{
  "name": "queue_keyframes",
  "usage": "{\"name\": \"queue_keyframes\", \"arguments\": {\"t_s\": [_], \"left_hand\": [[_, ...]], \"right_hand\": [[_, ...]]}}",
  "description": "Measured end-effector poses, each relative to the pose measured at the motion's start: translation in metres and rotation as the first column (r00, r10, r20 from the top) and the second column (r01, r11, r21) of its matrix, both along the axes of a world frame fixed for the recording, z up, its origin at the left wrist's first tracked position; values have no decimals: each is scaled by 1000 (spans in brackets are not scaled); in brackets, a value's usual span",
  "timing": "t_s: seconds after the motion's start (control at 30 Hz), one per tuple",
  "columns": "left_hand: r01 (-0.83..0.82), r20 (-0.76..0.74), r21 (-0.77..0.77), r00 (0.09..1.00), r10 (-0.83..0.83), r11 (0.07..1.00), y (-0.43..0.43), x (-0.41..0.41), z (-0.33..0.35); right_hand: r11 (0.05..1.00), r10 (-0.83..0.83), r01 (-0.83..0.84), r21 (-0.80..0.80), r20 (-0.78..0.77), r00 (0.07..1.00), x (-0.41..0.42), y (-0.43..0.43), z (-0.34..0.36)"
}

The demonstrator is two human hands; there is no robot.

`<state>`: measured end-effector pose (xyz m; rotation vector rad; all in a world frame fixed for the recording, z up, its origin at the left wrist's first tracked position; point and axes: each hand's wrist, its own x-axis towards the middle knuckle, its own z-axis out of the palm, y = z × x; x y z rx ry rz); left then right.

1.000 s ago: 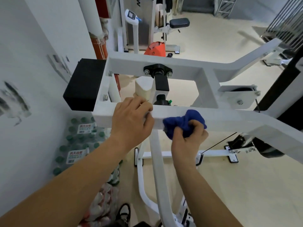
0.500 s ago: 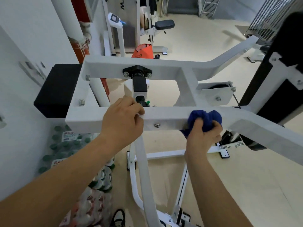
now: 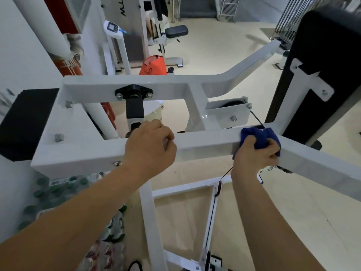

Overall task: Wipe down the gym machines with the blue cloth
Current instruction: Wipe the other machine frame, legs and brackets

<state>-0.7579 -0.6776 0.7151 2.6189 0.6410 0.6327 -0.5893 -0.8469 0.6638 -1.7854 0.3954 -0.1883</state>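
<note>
The left hand (image 3: 150, 145) grips the bar (image 3: 205, 142), steadying it; the right hand (image 3: 254, 155) clenches the cloth (image 3: 259, 137) against it. Press flat and sweep rightward, avoiding the cable (image 3: 256, 119).

Bottles (image 3: 58, 190): shrink-wrapped packs with green caps, stacked on the floor at lower left, against the wall.
Bag (image 3: 154, 65): orange, on the floor further back.
Scale (image 3: 114, 29): white post topped by a small display, upper left.
Pipe (image 3: 52, 30): white, slanting, beside a red column (image 3: 60, 12).
Railing (image 3: 289, 22): metal bars, upper right.
Floor (image 3: 293, 222): beige.
Wall (image 3: 19, 55): white, left.
</note>
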Motion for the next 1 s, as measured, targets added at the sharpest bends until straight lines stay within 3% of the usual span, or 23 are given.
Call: {"name": "queue_keyframes", "arguments": {"t_s": [0.23, 0.43, 0.53, 0.77, 1.0], "left_hand": [[104, 3, 41, 995, -104, 994, -23, 44, -6], [210, -13, 39, 978, -210, 977, -42, 76, -6], [225, -8, 49, 974, -225, 973, -46, 81, -8], [192, 40, 22, 980, -193, 981, -23, 54, -8], [64, 39, 32, 997, -65, 997, 12, -11, -4]], "right_hand": [[976, 202, -209, 55, 112, 973, -37, 21, -14], [987, -158, 157, 17, 16, 987, 35, -43, -4], [971, -239, 239, 18, 2, 971, 45, -52, -8], [998, 30, -35, 48, 88, 996, -9, 20, -8], [985, 162, -167, 43, 112, 980, -66, 55, -9]]}}
